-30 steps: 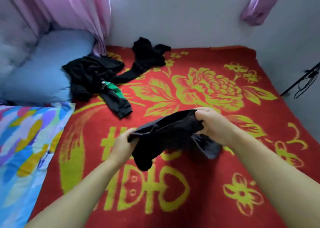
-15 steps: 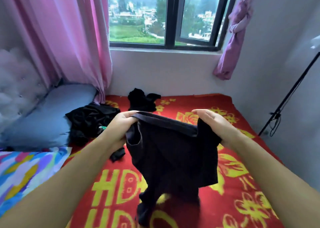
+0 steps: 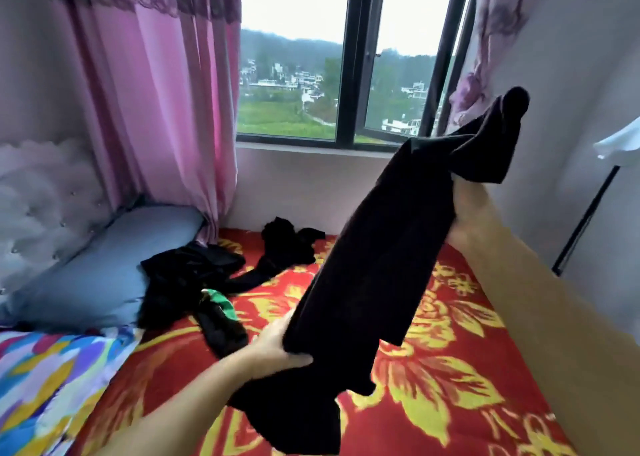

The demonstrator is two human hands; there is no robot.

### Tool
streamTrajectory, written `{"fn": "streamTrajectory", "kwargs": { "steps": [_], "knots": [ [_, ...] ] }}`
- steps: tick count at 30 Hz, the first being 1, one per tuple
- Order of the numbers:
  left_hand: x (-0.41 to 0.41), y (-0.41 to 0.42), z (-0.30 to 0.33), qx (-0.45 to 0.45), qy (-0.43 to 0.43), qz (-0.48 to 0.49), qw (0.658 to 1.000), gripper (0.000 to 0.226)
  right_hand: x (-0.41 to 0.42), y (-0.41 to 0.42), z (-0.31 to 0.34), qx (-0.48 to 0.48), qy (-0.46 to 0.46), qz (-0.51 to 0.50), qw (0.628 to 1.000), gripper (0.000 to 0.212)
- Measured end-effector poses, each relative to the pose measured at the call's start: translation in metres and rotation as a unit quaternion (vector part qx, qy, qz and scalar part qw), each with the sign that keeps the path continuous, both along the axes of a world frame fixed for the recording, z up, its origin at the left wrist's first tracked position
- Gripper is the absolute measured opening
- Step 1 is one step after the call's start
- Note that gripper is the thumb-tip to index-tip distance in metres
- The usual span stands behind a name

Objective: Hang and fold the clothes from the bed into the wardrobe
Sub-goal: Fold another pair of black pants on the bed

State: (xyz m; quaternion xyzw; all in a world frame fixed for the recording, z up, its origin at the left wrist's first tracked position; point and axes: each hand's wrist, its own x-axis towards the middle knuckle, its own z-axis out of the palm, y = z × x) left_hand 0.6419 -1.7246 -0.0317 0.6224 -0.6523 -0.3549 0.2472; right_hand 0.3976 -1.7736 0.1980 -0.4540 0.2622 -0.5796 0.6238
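Observation:
A black garment point(image 3: 377, 247) is stretched slantwise in the air above the bed. My left hand point(image 3: 277, 348) grips its lower part, low and near me. My right hand point(image 3: 467, 209) holds its upper part high at the right, mostly hidden behind the cloth, and one end flaps above it. On the red and yellow bed cover point(image 3: 433, 369) lie a heap of black clothes with a green patch point(image 3: 190, 282) and another black piece point(image 3: 287, 244) near the wall. No wardrobe is in view.
A grey-blue pillow point(image 3: 104, 268) leans against the padded headboard at the left. A colourful quilt point(image 3: 45, 386) lies at the lower left. Pink curtains point(image 3: 156, 109) flank the window. A black stand point(image 3: 585, 220) rises by the right wall.
The garment was held by its waistband, hanging down; now it is pulled out slantwise, my right hand raised up and right, my left hand lower. The view has tilted upward.

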Motion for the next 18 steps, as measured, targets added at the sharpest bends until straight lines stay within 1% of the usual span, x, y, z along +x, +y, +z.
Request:
{"fn": "streamTrajectory", "kwargs": {
  "steps": [1,2,3,4,5,6,7,8,9,10,11,12,13,14,15,16,17,18],
  "knots": [
    [0.001,0.005,-0.024,0.034,-0.039,0.032,0.998,0.046,-0.007,0.000,0.004,0.002,-0.008,-0.017,1.000,0.008],
    [0.003,0.006,-0.041,0.039,-0.052,0.070,0.995,0.027,-0.015,-0.002,0.004,-0.007,0.023,-0.040,0.999,0.009],
    [0.005,0.006,-0.045,0.039,-0.046,0.103,0.993,0.028,-0.022,-0.006,-0.001,-0.025,0.099,-0.056,0.993,0.010],
    [0.008,-0.003,-0.044,0.028,-0.038,0.130,0.990,0.031,-0.032,-0.011,-0.013,-0.053,0.220,-0.062,0.972,0.011],
    [0.011,-0.010,-0.035,0.015,-0.028,0.148,0.988,0.030,-0.040,-0.018,-0.028,-0.078,0.372,-0.042,0.924,0.009],
    [0.011,-0.019,-0.021,-0.011,-0.022,0.156,0.987,0.027,-0.045,-0.021,-0.045,-0.085,0.531,0.007,0.843,0.001],
    [0.008,-0.028,-0.003,-0.027,-0.022,0.157,0.987,0.026,-0.051,-0.023,-0.062,-0.074,0.669,0.066,0.737,0.018],
    [0.001,-0.034,0.020,-0.047,-0.021,0.148,0.988,0.024,-0.054,-0.026,-0.079,-0.062,0.756,0.121,0.641,0.043],
    [-0.009,-0.037,0.045,-0.063,-0.011,0.135,0.989,0.021,-0.051,-0.025,-0.094,-0.048,0.782,0.164,0.599,0.070],
    [-0.021,-0.041,0.065,-0.076,0.004,0.114,0.991,0.021,-0.042,-0.019,-0.104,-0.036,0.758,0.186,0.624,0.091],
    [-0.036,-0.043,0.085,-0.074,0.009,0.087,0.993,0.024,-0.028,-0.013,-0.111,-0.044,0.700,0.190,0.687,0.103],
    [-0.050,-0.046,0.102,-0.061,0.010,0.053,0.997,0.024,-0.014,-0.008,-0.115,-0.062,0.629,0.176,0.754,0.106],
    [-0.061,-0.047,0.116,-0.049,-0.001,0.013,0.999,0.018,0.000,-0.007,-0.119,-0.081,0.569,0.155,0.803,0.101],
    [-0.069,-0.048,0.128,-0.050,-0.013,-0.022,0.998,0.008,0.010,-0.006,-0.120,-0.099,0.525,0.134,0.835,0.087],
    [-0.073,-0.048,0.139,-0.056,-0.008,-0.051,0.997,0.006,0.016,-0.008,-0.120,-0.116,0.493,0.109,0.855,0.064],
    [-0.072,-0.046,0.150,-0.056,0.031,-0.066,0.996,0.013,0.018,-0.009,-0.118,-0.123,0.472,0.078,0.869,0.040],
    [-0.066,-0.045,0.158,-0.048,0.101,-0.073,0.991,0.020,0.015,-0.010,-0.114,-0.122,0.445,0.053,0.886,0.023],
    [-0.058,-0.042,0.162,-0.047,0.186,-0.074,0.979,0.028,0.011,-0.010,-0.109,-0.116,0.403,0.039,0.907,0.015]
  ]
}}
